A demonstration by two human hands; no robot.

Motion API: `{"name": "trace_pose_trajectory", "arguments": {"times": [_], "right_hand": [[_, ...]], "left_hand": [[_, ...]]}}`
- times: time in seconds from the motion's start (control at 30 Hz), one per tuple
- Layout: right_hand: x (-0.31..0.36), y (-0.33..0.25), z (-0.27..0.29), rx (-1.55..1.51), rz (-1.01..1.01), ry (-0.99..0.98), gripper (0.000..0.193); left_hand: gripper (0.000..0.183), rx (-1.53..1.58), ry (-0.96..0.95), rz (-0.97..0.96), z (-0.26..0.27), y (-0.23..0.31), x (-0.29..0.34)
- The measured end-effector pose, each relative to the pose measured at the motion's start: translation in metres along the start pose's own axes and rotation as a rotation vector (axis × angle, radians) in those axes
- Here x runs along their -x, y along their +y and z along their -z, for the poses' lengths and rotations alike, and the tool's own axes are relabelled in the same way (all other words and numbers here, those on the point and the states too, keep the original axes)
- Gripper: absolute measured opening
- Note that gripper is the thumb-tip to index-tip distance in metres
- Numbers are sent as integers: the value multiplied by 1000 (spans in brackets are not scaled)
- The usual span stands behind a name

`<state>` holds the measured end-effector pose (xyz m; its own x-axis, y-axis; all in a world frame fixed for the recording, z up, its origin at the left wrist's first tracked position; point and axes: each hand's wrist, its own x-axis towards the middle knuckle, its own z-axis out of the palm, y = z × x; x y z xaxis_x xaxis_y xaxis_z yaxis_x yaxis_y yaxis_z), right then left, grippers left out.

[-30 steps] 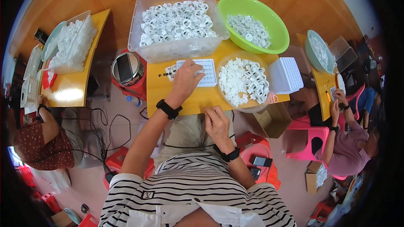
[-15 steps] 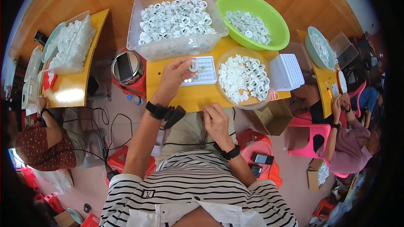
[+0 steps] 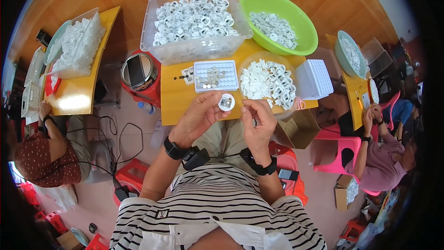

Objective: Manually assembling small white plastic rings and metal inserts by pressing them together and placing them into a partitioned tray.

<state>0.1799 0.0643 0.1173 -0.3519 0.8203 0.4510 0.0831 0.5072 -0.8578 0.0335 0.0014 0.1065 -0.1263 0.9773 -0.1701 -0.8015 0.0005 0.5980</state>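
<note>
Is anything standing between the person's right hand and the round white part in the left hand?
Nothing visible is. The left hand holds the round white part at its fingertips, and only an open gap separates it from the right hand's fingertips, with the yellow table behind.

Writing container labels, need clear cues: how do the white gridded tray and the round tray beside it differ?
Shape: the white gridded tray is rectangular with rows of shallow pockets; the round tray is circular and see-through.
Contents: the gridded one holds small silvery discs; the round one holds white plastic pieces.
Fill: gridded partly covered, round mostly covered.
Shared: both sit on the yellow table.
</note>
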Motion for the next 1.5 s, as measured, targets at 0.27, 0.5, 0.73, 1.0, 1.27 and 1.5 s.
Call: {"name": "trace_pose_trajectory", "arguments": {"times": [0.27, 0.5, 0.73, 1.0, 1.27, 1.5], "right_hand": [[-3, -16, 3, 64, 119, -75, 13], [-3, -10, 5, 86, 108, -90, 13], [-4, 7, 15, 166, 144, -66, 16], [-18, 34, 45, 293, 235, -97, 21], [-27, 57, 55, -164, -181, 48, 20], [-35, 84, 49, -185, -247, 70, 15]], "left_hand": [[28, -10, -59, 56, -1, -10, -2], [27, -160, -16, 48, -1, -11, -7], [23, -380, 27, 48, -11, -17, -24], [23, -553, 26, 99, -35, -18, -66], [20, -753, 15, -11, -64, -38, -98], [20, -824, 8, -37, -51, -53, -118]]}}
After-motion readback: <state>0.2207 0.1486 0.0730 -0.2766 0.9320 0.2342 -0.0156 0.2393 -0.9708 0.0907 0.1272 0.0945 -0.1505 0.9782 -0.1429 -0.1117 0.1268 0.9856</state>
